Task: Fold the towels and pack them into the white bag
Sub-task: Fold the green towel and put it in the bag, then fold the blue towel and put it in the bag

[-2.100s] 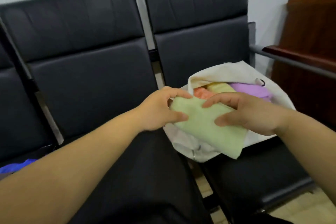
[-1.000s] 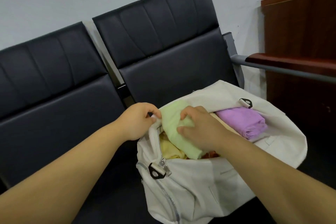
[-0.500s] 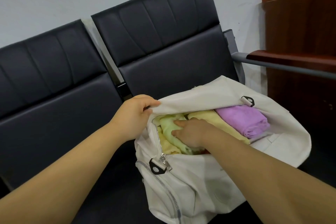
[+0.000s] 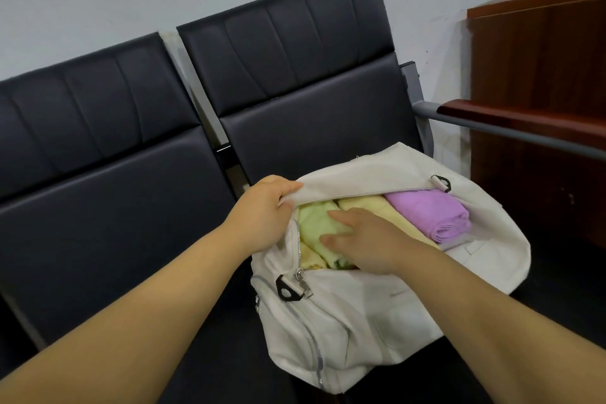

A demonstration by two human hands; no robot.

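Where the mouth is held: the left hand [image 4: 262, 212] pinches the far-left rim of the white bag [image 4: 354, 315], which rests on the black bench [image 4: 114, 223].
Green towel [image 4: 314, 225]: folded, inside the bag's left end, just right of that grip; long axis runs from the far rim toward the person.
Right hand [image 4: 370, 244]: fingers flat and spread, pressing down on the green towel; the nearer hand.
Neighbours: yellow towel [image 4: 364, 203], then purple towel [image 4: 426, 210].
Judgement: the towel probably needs seating straight down.

White bag [image 4: 360, 321] was matt woven cloth, zip [image 4: 308, 328] shiny metal; towels [image 4: 426, 213] were soft napped cloth; seats [image 4: 295, 92] smooth, faintly glossy leatherette; armrest rail [image 4: 511, 135] grey metal; cabinet [image 4: 541, 59] polished wood.
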